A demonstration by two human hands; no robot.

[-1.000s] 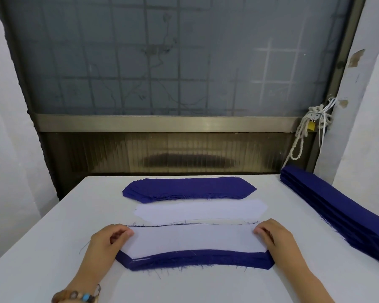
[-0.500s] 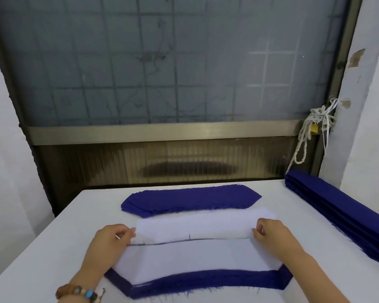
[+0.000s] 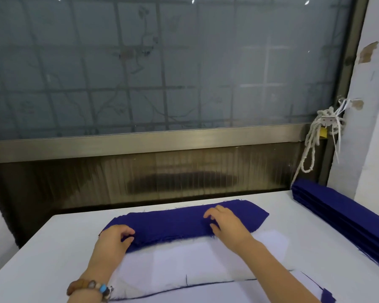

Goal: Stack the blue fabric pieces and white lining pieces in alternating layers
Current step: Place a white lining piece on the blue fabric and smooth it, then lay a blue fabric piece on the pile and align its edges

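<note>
Left hand (image 3: 115,240) and right hand (image 3: 227,225) each pinched the blue pile's (image 3: 173,221) near edge at twelve o'clock; white lining (image 3: 184,263) lay at six, blue stack (image 3: 341,217) at three.

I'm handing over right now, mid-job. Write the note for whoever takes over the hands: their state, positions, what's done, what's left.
Left hand and right hand: both pinch the near edge of the far blue stack.
White lining stack lies just nearer; the alternating stack is nearest, white on top.
Done: layers up to a white one.
To do: lift one blue piece, lay it on the alternating stack, then continue.
</note>
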